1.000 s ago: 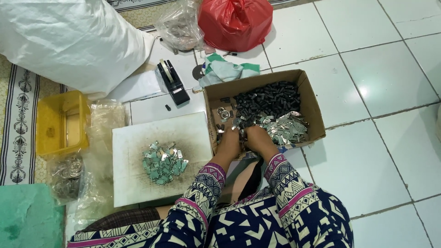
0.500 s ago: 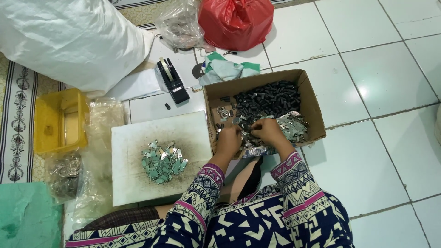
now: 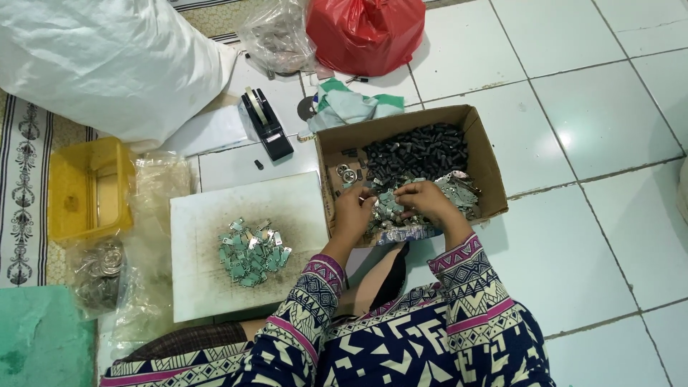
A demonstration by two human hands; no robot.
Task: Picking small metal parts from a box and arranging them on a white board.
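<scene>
a: what are the hands doing?

b: both are reaching into the cardboard box [image 3: 481,154] on the tiled floor [image 3: 609,236]. the left hand [image 3: 354,213] is lying at the box's near left side with its fingers curled down onto the small silvery metal plates [image 3: 459,192]. the right hand [image 3: 423,200] is sitting just beside it, fingers bent and pinching at the same plates.

a: are they gripping anything?

b: the right hand is looking closed on a few plates between thumb and fingers. for the left hand, i cannot tell whether it is holding any or only touching the heap.

a: where are the plates lying?

b: they are filling the near half of the box, under and around both hands. the far half is holding a heap of small dark cylinders [image 3: 416,150], and a few metal rings [image 3: 347,173] are sitting at the far left corner.

a: and around the box?

b: a white board [image 3: 215,287] is lying just left of it, carrying a pile of greenish plates [image 3: 252,252]. a yellow tub [image 3: 75,188] is standing further left, with a clear bag of metal discs [image 3: 100,269] near it. beyond the board a black tape dispenser [image 3: 266,123] is resting, and a red plastic bag [image 3: 365,32] and a large white sack [image 3: 107,64] are sitting at the far side.
</scene>
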